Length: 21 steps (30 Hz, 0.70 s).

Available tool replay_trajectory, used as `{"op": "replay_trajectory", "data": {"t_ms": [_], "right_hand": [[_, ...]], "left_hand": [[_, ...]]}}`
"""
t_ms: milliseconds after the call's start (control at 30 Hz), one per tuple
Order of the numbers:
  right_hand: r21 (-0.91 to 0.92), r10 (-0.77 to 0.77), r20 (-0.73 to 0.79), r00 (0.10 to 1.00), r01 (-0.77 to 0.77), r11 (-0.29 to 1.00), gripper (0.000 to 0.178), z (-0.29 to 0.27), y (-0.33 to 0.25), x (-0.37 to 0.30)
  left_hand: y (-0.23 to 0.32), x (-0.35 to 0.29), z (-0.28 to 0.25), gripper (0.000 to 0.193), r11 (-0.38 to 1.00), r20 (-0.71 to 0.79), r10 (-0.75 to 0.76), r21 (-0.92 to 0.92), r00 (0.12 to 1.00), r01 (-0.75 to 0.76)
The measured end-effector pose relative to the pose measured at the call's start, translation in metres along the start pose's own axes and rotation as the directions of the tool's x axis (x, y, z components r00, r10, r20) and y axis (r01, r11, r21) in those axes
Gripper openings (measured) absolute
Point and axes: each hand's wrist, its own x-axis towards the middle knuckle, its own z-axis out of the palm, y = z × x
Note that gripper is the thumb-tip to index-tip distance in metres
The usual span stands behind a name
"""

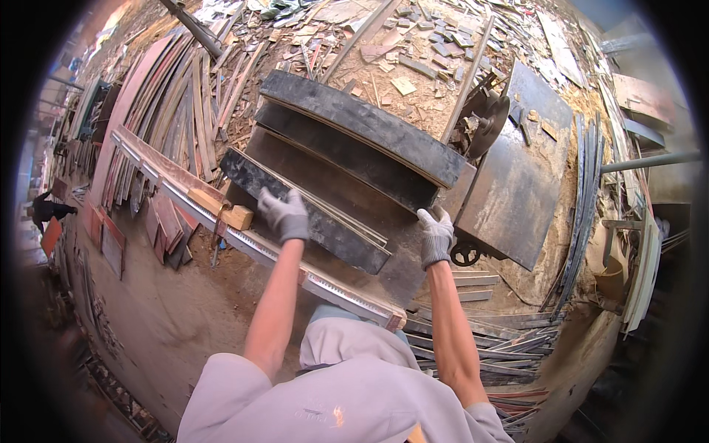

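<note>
My left hand (286, 214), in a grey-white glove, is over the nearest stack of black-faced boards (317, 225), fingers apart and not wrapped round it. My right hand (436, 236), gloved the same way, is raised just beyond the right end of the middle black board (343, 156), its fingers apart with nothing seen between them. A third, thicker stack of black boards (362, 127) lies behind, roughly parallel to the others. All of them rest on a dark, dusty flat surface (402, 255).
A steel-topped machine table (521, 177) stands at the right, with a round disc like a saw blade (491, 122) beside it and a handwheel (465, 254) below. A long rail with a scale (255, 247) crosses near me, bearing a wood block (236, 218). Scrap wood (443, 52) litters the ground behind.
</note>
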Motion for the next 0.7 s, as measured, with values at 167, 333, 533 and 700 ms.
{"op": "replay_trajectory", "data": {"t_ms": [167, 333, 533, 700], "right_hand": [[0.158, 0.106, 0.165, 0.981, -0.132, 0.979, 0.077, 0.018, 0.010, -0.036], [-0.611, -0.289, 0.006, 0.957, 0.232, 0.757, 0.104, 0.001, 0.007, -0.024], [-0.269, -0.073, 0.074, 0.995, 0.091, 0.959, 0.085, -0.004, 0.019, 0.016], [-0.375, 0.039, 0.190, 0.981, 0.035, 0.926, 0.079, -0.021, -0.002, -0.020]], "left_hand": [[0.088, -0.018, 0.062, 0.101, 0.896, 0.432, -0.357, -0.093, 0.828, 0.435], [0.083, 0.004, 0.102, 0.081, 0.424, 0.783, -0.483, -0.181, 0.391, 0.887], [0.099, -0.029, 0.115, 0.068, 0.581, 0.771, -0.405, -0.197, 0.491, 0.790], [0.123, -0.044, 0.079, 0.067, 0.499, 0.699, -0.494, -0.260, 0.518, 0.827]]}}
